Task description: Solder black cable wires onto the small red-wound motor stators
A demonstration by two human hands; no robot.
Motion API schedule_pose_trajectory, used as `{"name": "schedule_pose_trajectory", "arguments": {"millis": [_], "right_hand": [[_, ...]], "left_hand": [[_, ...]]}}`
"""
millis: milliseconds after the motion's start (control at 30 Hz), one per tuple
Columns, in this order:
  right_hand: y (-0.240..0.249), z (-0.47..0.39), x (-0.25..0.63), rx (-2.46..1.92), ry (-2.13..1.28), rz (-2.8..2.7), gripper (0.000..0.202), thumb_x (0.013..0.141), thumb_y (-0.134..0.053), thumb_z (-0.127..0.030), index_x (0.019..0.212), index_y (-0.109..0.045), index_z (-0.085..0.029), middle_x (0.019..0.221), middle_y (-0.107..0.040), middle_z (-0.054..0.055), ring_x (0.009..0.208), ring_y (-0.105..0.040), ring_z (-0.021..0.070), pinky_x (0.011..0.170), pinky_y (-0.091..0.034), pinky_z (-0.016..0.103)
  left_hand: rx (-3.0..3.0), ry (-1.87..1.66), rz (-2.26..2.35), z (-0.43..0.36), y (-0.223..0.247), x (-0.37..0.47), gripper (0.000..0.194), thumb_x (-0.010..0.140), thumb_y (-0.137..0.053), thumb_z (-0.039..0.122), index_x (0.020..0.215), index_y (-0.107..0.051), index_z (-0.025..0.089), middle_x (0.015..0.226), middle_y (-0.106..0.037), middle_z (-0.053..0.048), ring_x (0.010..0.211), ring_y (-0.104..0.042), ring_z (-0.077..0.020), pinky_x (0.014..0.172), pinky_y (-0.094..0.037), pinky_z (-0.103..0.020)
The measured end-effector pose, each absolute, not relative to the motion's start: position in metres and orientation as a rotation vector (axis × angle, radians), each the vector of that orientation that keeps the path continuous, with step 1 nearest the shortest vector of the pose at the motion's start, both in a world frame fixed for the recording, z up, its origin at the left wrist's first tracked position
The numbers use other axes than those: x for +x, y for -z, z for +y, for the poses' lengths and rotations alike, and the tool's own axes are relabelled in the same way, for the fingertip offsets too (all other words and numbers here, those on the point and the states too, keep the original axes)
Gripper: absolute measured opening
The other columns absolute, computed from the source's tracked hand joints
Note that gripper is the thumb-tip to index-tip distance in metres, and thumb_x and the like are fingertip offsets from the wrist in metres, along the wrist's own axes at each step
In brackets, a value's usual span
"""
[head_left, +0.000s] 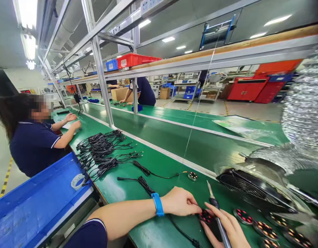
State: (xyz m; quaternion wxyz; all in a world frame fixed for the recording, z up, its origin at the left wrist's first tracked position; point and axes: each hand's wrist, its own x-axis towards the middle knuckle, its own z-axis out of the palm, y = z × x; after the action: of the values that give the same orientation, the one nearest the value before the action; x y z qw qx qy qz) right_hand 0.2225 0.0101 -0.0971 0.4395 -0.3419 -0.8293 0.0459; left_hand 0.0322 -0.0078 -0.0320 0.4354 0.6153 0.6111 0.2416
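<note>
My left hand [181, 203], with a blue band on its wrist, is closed in a pinch at the edge of a small round LED board [205, 216]. My right hand [230, 225] grips a soldering iron [214, 203], its tip pointing up and away from the board. The right fingers also touch the board's near and far sides. A black cable [146, 184] passes under my left wrist and emerges below it; where it ends is hidden. Beyond lies another cable [142, 167] with a round LED board [192, 176] at its wire end.
A heap of black cables [104, 148] lies on the green bench. More round LED boards [265, 229] sit at right near a black fan [252, 187] and silver duct [301, 100]. A blue tray [42, 203] stands left, beside a seated co-worker [35, 141].
</note>
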Motion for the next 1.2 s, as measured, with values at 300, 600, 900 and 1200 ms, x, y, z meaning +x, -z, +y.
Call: {"name": "schedule_pose_trajectory", "arguments": {"millis": [300, 600, 900, 1200], "right_hand": [[0.070, -0.018, 0.213, -0.953, -0.464, -1.960, 0.037, 0.091, -0.059, -0.024, 0.127, -0.053, -0.027, 0.114, -0.055, 0.008, 0.098, -0.065, 0.0211, 0.087, -0.055, 0.035], [0.062, -0.020, 0.219, -0.933, -0.625, -1.923, 0.047, 0.087, -0.062, -0.015, 0.131, -0.049, -0.028, 0.113, -0.052, 0.007, 0.098, -0.063, 0.0198, 0.091, -0.054, 0.036], [0.064, -0.020, 0.220, -0.899, -0.680, -1.918, 0.052, 0.088, -0.061, -0.013, 0.135, -0.046, -0.029, 0.117, -0.050, 0.006, 0.101, -0.060, 0.0183, 0.094, -0.051, 0.035], [0.058, -0.019, 0.223, -0.923, -0.675, -1.932, 0.056, 0.083, -0.068, -0.011, 0.133, -0.048, -0.027, 0.114, -0.050, 0.004, 0.096, -0.057, 0.0161, 0.090, -0.050, 0.031]], "left_hand": [[1.645, -0.763, 1.431, -0.007, 0.030, 0.028, 0.016, 0.078, -0.061, 0.024, 0.080, -0.073, 0.013, 0.078, -0.072, -0.004, 0.072, -0.060, -0.0156, 0.070, -0.046, -0.025], [1.485, -0.842, 1.339, -0.007, 0.013, 0.026, 0.026, 0.079, -0.063, 0.040, 0.075, -0.064, 0.014, 0.067, -0.060, 0.000, 0.064, -0.052, -0.0131, 0.065, -0.041, -0.025], [1.740, -0.511, 1.338, -0.016, 0.009, 0.027, 0.028, 0.079, -0.065, 0.041, 0.079, -0.071, 0.014, 0.077, -0.069, -0.004, 0.069, -0.056, -0.0159, 0.066, -0.040, -0.026], [1.499, -0.624, 1.286, -0.008, 0.007, 0.029, 0.035, 0.071, -0.070, 0.050, 0.073, -0.066, 0.015, 0.074, -0.064, -0.002, 0.070, -0.053, -0.0156, 0.067, -0.040, -0.026]]}}
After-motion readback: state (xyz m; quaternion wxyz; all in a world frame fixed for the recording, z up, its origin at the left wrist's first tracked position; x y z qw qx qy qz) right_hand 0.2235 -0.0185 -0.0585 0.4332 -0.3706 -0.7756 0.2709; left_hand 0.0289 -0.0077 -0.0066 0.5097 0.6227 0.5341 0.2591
